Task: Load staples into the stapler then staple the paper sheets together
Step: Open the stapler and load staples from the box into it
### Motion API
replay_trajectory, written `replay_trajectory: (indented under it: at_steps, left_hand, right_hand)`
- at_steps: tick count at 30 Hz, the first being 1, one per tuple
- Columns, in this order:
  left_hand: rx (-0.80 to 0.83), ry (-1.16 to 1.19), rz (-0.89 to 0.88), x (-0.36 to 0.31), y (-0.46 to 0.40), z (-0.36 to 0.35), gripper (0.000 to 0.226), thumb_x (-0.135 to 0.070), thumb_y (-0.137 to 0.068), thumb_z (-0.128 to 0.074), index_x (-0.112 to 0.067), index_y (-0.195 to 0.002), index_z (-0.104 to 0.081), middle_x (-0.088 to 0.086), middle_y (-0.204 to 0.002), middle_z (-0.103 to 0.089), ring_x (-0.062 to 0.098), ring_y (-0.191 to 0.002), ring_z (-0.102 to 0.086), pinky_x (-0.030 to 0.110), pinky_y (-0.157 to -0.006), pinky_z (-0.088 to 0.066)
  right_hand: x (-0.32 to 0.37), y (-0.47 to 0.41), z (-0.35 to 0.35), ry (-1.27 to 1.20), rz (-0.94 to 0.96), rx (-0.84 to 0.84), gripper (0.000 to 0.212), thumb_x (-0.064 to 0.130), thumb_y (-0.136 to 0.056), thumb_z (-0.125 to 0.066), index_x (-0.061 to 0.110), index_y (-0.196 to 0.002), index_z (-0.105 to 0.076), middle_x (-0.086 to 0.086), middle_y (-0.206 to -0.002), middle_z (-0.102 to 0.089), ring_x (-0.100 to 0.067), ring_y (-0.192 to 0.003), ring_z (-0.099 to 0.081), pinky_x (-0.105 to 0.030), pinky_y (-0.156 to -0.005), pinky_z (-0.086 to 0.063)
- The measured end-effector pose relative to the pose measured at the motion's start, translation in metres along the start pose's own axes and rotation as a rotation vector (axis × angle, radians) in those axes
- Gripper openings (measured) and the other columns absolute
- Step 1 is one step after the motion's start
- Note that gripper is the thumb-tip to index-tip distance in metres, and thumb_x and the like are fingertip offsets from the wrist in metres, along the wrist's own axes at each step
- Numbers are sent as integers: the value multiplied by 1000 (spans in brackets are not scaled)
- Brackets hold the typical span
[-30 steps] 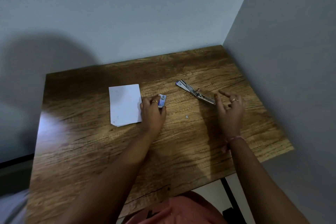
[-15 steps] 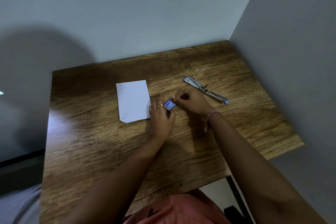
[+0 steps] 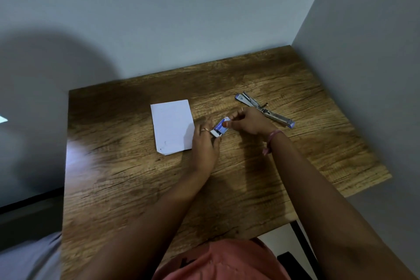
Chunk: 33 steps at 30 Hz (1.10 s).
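The small blue-and-white staple box (image 3: 219,128) sits between the two hands, just above the wooden table (image 3: 127,179); the left hand (image 3: 205,145) grips its nearer end, fingers curled round it, a ring showing on one finger; the right hand (image 3: 248,121) pinches the farther end between thumb and fingertips, the remaining fingers loosely bent; whether the box is open cannot be told. The stapler (image 3: 264,110) lies swung fully open in a long flat line on the table just beyond the right hand, apart from it, running diagonally from the far left to the near right; neither hand touches it. The paper sheets (image 3: 172,126) lie flat just left of the left hand, their near right edge touching or slipping under that hand, their near left corner clipped off. The table stands in a corner, its far edge against the back wall (image 3: 181,18) and its right edge close to the side wall (image 3: 368,75); bare wood spreads wide on the left and along the near edge, with less room to the right past the stapler.
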<state>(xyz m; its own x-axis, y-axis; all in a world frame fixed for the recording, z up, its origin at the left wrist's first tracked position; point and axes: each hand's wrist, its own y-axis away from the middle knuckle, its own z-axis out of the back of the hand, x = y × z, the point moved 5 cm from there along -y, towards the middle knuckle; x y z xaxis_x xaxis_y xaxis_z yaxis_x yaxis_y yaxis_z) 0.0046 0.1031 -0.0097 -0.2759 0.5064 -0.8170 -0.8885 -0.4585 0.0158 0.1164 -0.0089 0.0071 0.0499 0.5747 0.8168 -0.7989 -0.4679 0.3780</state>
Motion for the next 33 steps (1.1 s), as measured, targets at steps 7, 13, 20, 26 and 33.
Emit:
replay_trajectory:
  at_steps: [7, 13, 20, 26, 33]
  left_hand:
    - [36, 7, -39, 5, 3, 2, 62, -4, -89, -59, -15, -144, -34, 8, -135, -47, 21, -124, -50, 39, -100, -49]
    - [46, 35, -61, 11, 6, 3, 59, -10, -90, -59, -15, -144, -34, 8, -135, -45, 20, -122, -52, 39, -99, -49]
    - [41, 14, -78, 15, 7, -3, 56, -13, -91, -57, -12, -142, -36, 10, -139, -40, 24, -124, -51, 44, -99, -49]
    - [35, 31, -92, 14, 8, -2, 57, -12, -89, -58, -12, -142, -36, 9, -137, -41, 24, -123, -52, 45, -99, -48]
    - [22, 26, -116, 12, 8, 0, 55, -11, -89, -58, -11, -140, -38, 11, -134, -43, 25, -123, -51, 45, -99, -48]
  right_hand:
    - [1, -7, 10, 67, -104, -17, 16, 23, -76, -78, 15, -85, -68, 6, -85, -64, -4, -81, -55, -19, -65, -40]
    - [0, -8, 9, 95, -102, -38, 31, 26, -76, -78, 11, -101, -66, 4, -90, -63, -9, -85, -56, -21, -68, -44]
    - [23, 8, 11, 418, 258, -166, 10, 21, -86, -66, 14, -91, -62, 0, -88, -54, -10, -76, -50, -25, -68, -36]
    - [20, 23, -10, 581, 365, -8, 8, 24, -87, -65, 19, -91, -69, 5, -87, -57, -8, -77, -51, -10, -62, -34]
    - [21, 18, -17, 530, 412, -49, 8, 23, -84, -67, 18, -89, -71, 4, -84, -62, -9, -76, -56, -22, -67, -41]
